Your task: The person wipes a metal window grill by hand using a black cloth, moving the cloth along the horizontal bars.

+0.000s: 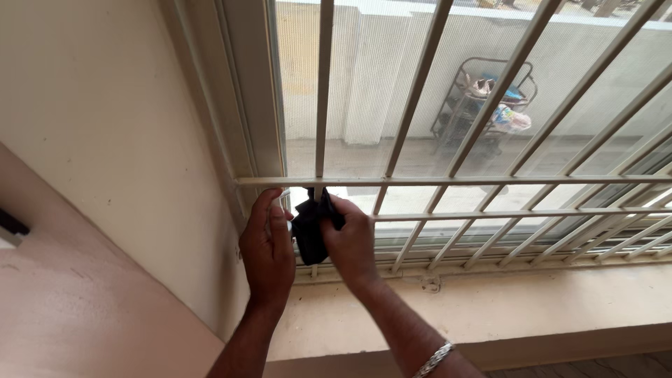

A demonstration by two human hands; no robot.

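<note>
The dark cloth (pixel 311 231) is half hidden behind the right hand (pixel 350 241), whose fingers pinch it against a window grille (pixel 420 180) bar. The left hand (pixel 267 248), fingers curled together, grips something white and indistinct beside it. Outside, a blurred rack (pixel 483 105) holds shoes.

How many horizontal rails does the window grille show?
2: the upper rail level with the fingertips, and the lower rail just beneath it. The frame base may hide another.
</note>
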